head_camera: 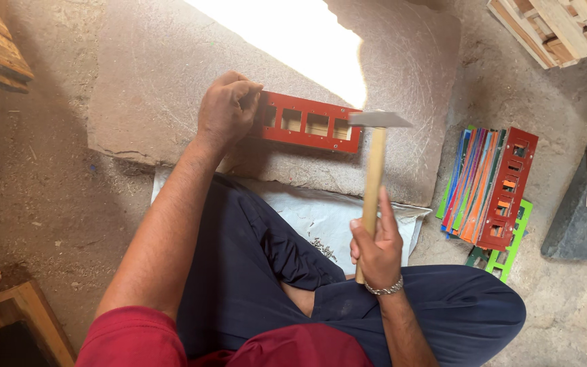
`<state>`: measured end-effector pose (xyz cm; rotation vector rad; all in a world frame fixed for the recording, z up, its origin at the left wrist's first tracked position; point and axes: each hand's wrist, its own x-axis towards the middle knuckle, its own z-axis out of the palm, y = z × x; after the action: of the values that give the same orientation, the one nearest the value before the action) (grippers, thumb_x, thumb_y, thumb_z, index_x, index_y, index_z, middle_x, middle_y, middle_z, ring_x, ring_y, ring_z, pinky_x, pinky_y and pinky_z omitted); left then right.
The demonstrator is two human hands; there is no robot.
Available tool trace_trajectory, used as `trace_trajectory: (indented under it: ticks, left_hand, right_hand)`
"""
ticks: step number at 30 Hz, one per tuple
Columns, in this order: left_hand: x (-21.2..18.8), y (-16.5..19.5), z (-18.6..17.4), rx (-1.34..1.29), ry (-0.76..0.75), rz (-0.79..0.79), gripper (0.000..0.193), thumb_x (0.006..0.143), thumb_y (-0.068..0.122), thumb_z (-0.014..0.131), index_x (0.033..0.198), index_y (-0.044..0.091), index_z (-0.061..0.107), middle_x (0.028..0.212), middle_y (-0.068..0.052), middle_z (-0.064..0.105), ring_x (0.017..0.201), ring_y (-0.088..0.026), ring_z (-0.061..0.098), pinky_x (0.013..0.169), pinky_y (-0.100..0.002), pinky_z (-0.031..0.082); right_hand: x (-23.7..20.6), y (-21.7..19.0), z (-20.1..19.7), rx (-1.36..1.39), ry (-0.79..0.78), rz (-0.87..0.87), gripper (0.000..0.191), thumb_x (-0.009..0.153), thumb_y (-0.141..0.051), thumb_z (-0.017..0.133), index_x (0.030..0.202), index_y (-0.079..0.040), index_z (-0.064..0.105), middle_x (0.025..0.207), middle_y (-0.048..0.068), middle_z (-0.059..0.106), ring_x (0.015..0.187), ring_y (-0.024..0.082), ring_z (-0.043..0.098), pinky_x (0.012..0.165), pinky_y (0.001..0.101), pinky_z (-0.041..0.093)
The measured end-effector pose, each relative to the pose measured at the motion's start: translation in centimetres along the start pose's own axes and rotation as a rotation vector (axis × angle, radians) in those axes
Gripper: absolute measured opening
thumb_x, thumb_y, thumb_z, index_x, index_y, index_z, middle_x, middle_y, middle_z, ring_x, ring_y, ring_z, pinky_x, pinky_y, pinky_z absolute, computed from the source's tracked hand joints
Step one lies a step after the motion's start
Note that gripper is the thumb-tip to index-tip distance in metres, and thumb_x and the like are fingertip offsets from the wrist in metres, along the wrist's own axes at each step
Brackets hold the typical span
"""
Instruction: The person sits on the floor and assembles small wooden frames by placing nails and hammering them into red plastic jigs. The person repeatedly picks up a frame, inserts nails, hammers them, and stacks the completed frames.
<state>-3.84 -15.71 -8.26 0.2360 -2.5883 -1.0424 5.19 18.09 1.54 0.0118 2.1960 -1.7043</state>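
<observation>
A seated person's left hand (227,109), fingers curled tight, pinches the left end of a red wooden frame (309,123) with square cutouts, lying flat on a stone slab (151,81). The right hand (376,250) grips a hammer (375,160) by its wooden handle, upright, the steel head poised over the frame's right end. A stack of coloured strips (487,183) lies to the right; small nails (323,249) rest on a white sheet (334,214).

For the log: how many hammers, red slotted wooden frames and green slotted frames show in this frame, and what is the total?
Hammer, held in the right hand: 1
Red slotted frames: 2, one on the stone slab under the left hand, one on the coloured stack
Green slotted frame: 1
Total: 4
</observation>
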Motion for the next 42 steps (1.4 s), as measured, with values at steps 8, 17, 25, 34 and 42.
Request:
trace_trajectory:
  ticks: [8, 17, 25, 34, 42]
  left_hand:
    - [-0.5, 0.1, 0.0, -0.038, 0.099, 0.074, 0.006, 0.092, 0.010, 0.075, 0.097, 0.009, 0.078, 0.095, -0.005, 0.069, 0.090, -0.020, 0.068, 0.079, -0.036, 0.057]
    - [-0.5, -0.9, 0.2, -0.126, 0.069, 0.009, 0.006, 0.091, 0.006, 0.075, 0.095, 0.010, 0.078, 0.098, -0.005, 0.073, 0.089, -0.019, 0.071, 0.077, -0.034, 0.061]
    - [-0.3, -1.8, 0.6, -0.080, 0.099, 0.050, 0.044, 0.093, 0.007, 0.077, 0.134, 0.008, 0.063, 0.100, -0.011, 0.073, 0.093, -0.024, 0.073, 0.083, -0.037, 0.061]
    - [-0.3, -2.0, 0.5, -0.212, 0.113, 0.009, 0.070, 0.093, 0.005, 0.077, 0.151, 0.009, 0.039, 0.102, -0.010, 0.075, 0.097, -0.024, 0.077, 0.086, -0.036, 0.065]
    - [-0.3, -2.5, 0.7, -0.231, 0.113, -0.005, 0.077, 0.092, 0.006, 0.078, 0.154, 0.008, 0.033, 0.101, -0.009, 0.076, 0.097, -0.023, 0.078, 0.088, -0.035, 0.065]
  right_hand:
    - [1.6, -2.2, 3.8, -0.471, -0.081, -0.374, 0.068, 0.099, -0.010, 0.068, 0.160, -0.009, 0.039, 0.142, 0.027, 0.063, 0.121, 0.032, 0.069, 0.094, 0.0389, 0.059]
    - [4.1, -2.6, 6.3, -0.663, -0.139, -0.284, 0.067, 0.098, -0.019, 0.064, 0.159, -0.018, 0.036, 0.130, 0.026, 0.068, 0.115, 0.037, 0.072, 0.091, 0.0433, 0.061]
    - [5.8, -2.4, 7.4, -0.747, -0.176, -0.371, 0.068, 0.098, -0.017, 0.064, 0.159, -0.020, 0.036, 0.121, 0.026, 0.070, 0.106, 0.037, 0.074, 0.082, 0.0454, 0.064]
    - [6.5, -2.9, 8.4, -0.834, -0.173, -0.342, 0.069, 0.097, -0.017, 0.066, 0.159, -0.024, 0.038, 0.099, 0.016, 0.071, 0.081, 0.026, 0.076, 0.068, 0.0410, 0.063]
    - [6.4, -3.2, 8.5, -0.911, -0.163, -0.317, 0.070, 0.096, -0.017, 0.067, 0.159, -0.025, 0.037, 0.085, 0.010, 0.067, 0.068, 0.021, 0.071, 0.059, 0.0380, 0.061]
